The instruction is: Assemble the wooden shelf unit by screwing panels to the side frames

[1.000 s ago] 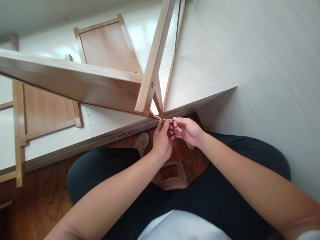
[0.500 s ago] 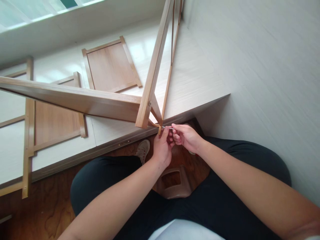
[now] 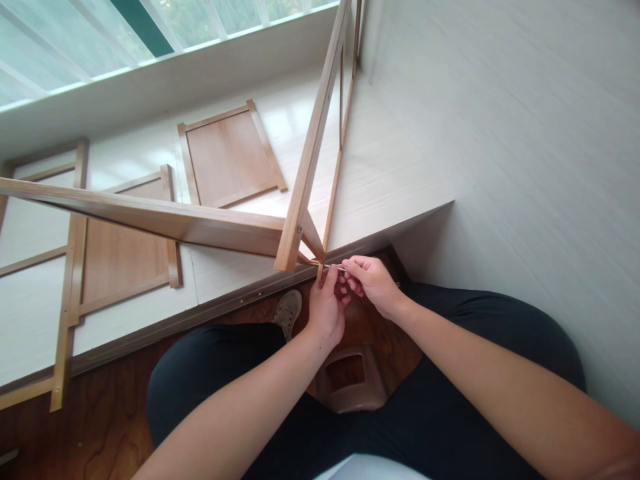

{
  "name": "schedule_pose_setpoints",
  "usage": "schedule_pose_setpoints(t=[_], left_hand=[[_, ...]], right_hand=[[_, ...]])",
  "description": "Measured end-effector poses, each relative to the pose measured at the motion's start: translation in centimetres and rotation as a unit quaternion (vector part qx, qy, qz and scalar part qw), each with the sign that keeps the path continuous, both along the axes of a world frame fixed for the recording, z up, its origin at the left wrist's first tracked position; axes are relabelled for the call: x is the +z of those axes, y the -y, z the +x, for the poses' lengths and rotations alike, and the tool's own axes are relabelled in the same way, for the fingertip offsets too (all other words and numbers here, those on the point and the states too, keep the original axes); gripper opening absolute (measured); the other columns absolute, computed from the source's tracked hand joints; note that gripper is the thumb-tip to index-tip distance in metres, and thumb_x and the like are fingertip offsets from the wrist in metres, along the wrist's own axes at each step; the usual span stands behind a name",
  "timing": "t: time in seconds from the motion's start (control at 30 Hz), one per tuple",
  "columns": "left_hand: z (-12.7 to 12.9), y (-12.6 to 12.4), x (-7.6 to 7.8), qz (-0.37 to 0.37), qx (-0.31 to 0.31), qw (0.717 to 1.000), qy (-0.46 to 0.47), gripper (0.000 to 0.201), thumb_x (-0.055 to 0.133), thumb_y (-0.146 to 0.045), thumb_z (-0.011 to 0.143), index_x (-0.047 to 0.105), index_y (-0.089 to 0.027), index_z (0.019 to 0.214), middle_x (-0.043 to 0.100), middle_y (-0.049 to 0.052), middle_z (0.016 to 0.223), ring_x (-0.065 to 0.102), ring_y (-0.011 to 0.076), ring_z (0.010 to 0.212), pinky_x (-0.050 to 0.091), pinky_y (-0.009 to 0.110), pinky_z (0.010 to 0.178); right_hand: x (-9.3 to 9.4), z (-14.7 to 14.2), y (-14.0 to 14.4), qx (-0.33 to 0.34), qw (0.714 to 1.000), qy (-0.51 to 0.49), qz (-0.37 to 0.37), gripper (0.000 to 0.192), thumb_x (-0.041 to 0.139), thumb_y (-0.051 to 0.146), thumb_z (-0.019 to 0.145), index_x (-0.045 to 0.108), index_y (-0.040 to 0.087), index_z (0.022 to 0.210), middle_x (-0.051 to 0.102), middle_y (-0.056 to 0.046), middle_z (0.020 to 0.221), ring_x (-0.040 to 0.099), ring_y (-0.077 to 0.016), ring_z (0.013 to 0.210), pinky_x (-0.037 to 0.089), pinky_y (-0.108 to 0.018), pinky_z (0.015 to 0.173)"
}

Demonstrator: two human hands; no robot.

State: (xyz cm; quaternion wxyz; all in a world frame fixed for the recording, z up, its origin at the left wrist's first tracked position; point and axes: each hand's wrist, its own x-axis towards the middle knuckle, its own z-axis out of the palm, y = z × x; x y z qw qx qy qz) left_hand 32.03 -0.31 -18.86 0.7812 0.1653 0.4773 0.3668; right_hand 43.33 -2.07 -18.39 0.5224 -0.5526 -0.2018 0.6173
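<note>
- Where the wooden frame (image 3: 295,220) juts past the edge of the white platform (image 3: 380,180), both hands meet at its lowest corner.
- The left hand (image 3: 326,310) sits just below that corner, its fingers (image 3: 331,277) curled and pinching at the tip of the frame's leg.
- The right hand (image 3: 373,283) is just right of the corner, touching the left hand; its fingers pinch a thin metal tool (image 3: 334,267) that points level into the corner.
- Whether the tool's tip is seated in the wood I cannot tell; it is too small.
- The frame stands tilted, with one broad rail running left from the corner and a slim upright rising toward the window (image 3: 150,27).
- Left of the frame, two flat wooden panels (image 3: 230,157) lie on the platform, with a ladder-like side piece (image 3: 65,300) further left.
- Below the corner, a brown plastic stool (image 3: 350,380) shows between the person's dark-trousered knees, and a shoe (image 3: 287,310) rests on the wooden floor (image 3: 90,407).
</note>
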Motion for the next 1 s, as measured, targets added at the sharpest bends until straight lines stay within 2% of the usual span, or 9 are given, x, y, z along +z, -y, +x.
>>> schedule_pose_setpoints(t=[0.1,0.23,0.57,0.73,0.83,0.9,1.0], left_hand=[[-0.1,0.0,-0.3,0.007,-0.021,1.0,0.004,0.043,0.081,-0.055,0.08,0.063,-0.016,0.079,0.06,-0.001,0.064,0.053,0.0089,0.056,0.037,0.02,0.052],[-0.3,0.0,-0.4,-0.002,-0.004,1.0,-0.003,0.042,0.086,-0.052,0.075,0.065,-0.015,0.08,0.058,-0.003,0.067,0.049,0.0066,0.057,0.034,0.019,0.051],[-0.4,0.0,0.1,-0.009,-0.001,1.0,-0.013,0.045,0.09,-0.052,0.068,0.066,-0.015,0.077,0.052,-0.005,0.063,0.041,0.0048,0.054,0.034,0.017,0.049],[-0.5,0.1,0.0,0.006,-0.013,1.0,-0.009,0.041,0.091,-0.047,0.067,0.069,-0.015,0.081,0.059,-0.004,0.065,0.042,0.0041,0.053,0.036,0.016,0.05],[-0.2,0.4,0.3,0.015,-0.041,0.999,0.003,0.041,0.09,-0.046,0.068,0.067,-0.016,0.082,0.062,-0.003,0.065,0.046,0.0053,0.051,0.039,0.018,0.051],[0.1,0.7,0.6,0.019,-0.069,0.997,0.023,0.04,0.088,-0.048,0.07,0.067,-0.016,0.084,0.062,-0.003,0.061,0.05,0.0077,0.05,0.043,0.021,0.052],[0.7,1.1,1.2,0.029,-0.091,0.994,0.051,0.039,0.087,-0.047,0.073,0.065,-0.018,0.087,0.061,-0.003,0.059,0.054,0.01,0.052,0.045,0.023,0.055]], right_hand=[[-0.4,0.2,0.0,0.007,0.994,-0.1,-0.045,0.043,0.08,0.054,0.077,0.061,0.017,0.065,0.051,0.004,0.047,0.043,-0.0084,0.043,0.028,-0.02,0.042],[-1.0,0.8,-0.1,0.02,0.973,-0.21,-0.098,0.036,0.081,0.044,0.077,0.062,0.015,0.066,0.049,0.005,0.046,0.045,-0.0085,0.043,0.032,-0.02,0.044],[-1.1,1.5,-0.8,0.07,0.935,-0.309,-0.162,0.033,0.059,0.031,0.096,0.056,0.017,0.067,0.043,0.005,0.046,0.036,-0.0087,0.042,0.034,-0.02,0.047],[-0.1,1.3,-0.4,0.052,0.943,-0.282,-0.167,0.035,0.054,0.033,0.099,0.053,0.018,0.067,0.046,0.005,0.048,0.038,-0.0091,0.042,0.032,-0.02,0.046],[0.0,0.8,0.5,0.029,0.96,-0.234,-0.153,0.035,0.06,0.038,0.095,0.052,0.019,0.067,0.047,0.005,0.048,0.039,-0.0094,0.042,0.03,-0.021,0.045],[-0.1,0.4,1.2,0.002,0.978,-0.168,-0.121,0.038,0.067,0.045,0.09,0.053,0.02,0.067,0.049,0.004,0.047,0.04,-0.0102,0.042,0.029,-0.022,0.044],[0.2,0.1,2.2,-0.044,0.998,-0.042,-0.025,0.044,0.07,0.056,0.088,0.054,0.021,0.067,0.049,0.004,0.047,0.039,-0.011,0.043,0.027,-0.024,0.043]])
